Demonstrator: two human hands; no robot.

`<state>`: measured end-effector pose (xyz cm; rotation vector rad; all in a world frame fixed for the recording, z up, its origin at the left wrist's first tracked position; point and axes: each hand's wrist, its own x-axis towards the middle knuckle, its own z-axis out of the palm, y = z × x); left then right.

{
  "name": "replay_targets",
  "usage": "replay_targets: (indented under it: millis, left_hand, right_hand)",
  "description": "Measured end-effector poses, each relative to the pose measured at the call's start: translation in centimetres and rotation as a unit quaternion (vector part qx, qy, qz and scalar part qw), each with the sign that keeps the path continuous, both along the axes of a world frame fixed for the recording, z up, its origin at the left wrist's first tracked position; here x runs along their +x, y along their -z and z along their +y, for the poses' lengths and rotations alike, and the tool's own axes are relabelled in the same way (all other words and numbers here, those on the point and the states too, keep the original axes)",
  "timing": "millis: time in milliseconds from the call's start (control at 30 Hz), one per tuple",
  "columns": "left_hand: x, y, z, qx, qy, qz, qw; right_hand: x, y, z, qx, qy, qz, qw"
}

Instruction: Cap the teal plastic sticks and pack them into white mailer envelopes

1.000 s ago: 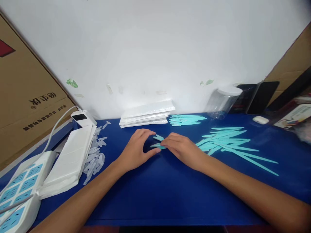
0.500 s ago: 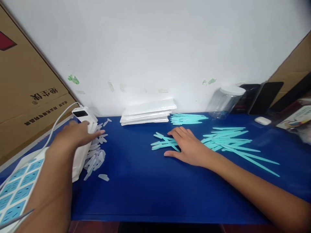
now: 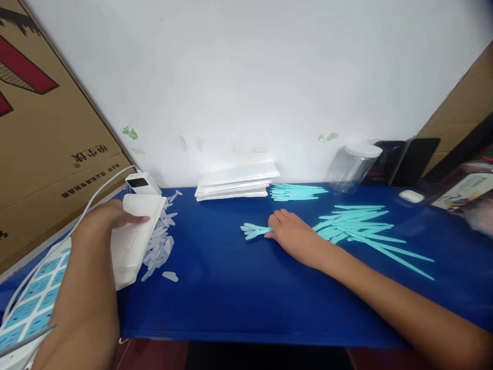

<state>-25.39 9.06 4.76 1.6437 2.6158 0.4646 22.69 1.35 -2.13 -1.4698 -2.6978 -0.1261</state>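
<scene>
My right hand (image 3: 290,231) is closed around a small bunch of turquoise eyebrow razors (image 3: 251,230), whose wider ends stick out to the left of my fingers. A loose heap of the same razors (image 3: 358,223) fans out to the right behind my wrist, and a neater pile (image 3: 296,192) lies near the wall. At the left, my left hand (image 3: 110,216) grips a white plastic packet (image 3: 142,231) by its left side, thumb on top and other fingers hidden. Many translucent blade covers (image 3: 159,246) lie scattered along the packet's right edge.
White flat packets (image 3: 236,182) are stacked against the wall. A clear jar (image 3: 354,167) with a white lid, black phone-like slabs (image 3: 414,162) and a white case (image 3: 411,196) stand at back right. A power strip (image 3: 36,298), white charger (image 3: 142,182) and cardboard box (image 3: 50,128) occupy the left.
My right hand has closed on the spread razors and drawn them into a tighter bunch. The white packet has tilted up and turned more toward me under my left hand. The view has shifted slightly.
</scene>
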Motion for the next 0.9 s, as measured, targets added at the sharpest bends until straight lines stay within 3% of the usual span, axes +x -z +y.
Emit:
replay_targets:
  millis: [100, 233, 433, 600, 800, 900]
  left_hand:
    - [0.2, -0.6, -0.1, -0.107, -0.031, 0.087, 0.990]
    - [1.3, -1.2, -1.0, -0.053, -0.013, 0.151, 0.987]
    - [5.1, -2.5, -2.3, -0.018, -0.025, 0.152, 0.988]
    - [7.6, -3.0, -2.9, 0.069, -0.041, 0.163, 0.983]
    - [9.7, -3.5, -4.2, 0.147, -0.048, 0.146, 0.977]
    - [11.4, -4.6, -5.9, 0.264, -0.051, 0.144, 0.952]
  right_hand:
    - [-0.3, 0.0, -0.1, 0.002, 0.005, -0.013, 1.000]
    - [-0.6, 0.1, 0.2, -0.004, 0.022, -0.024, 0.999]
    - [-0.2, -1.0, 0.5, -0.054, 0.050, -0.003, 0.997]
    - [0.4, -1.8, -0.1, -0.081, 0.038, 0.080, 0.993]
    - [0.8, -1.2, 0.5, -0.109, 0.052, 0.250, 0.961]
    - [0.9, -0.8, 1.0, -0.124, 0.056, 0.335, 0.932]
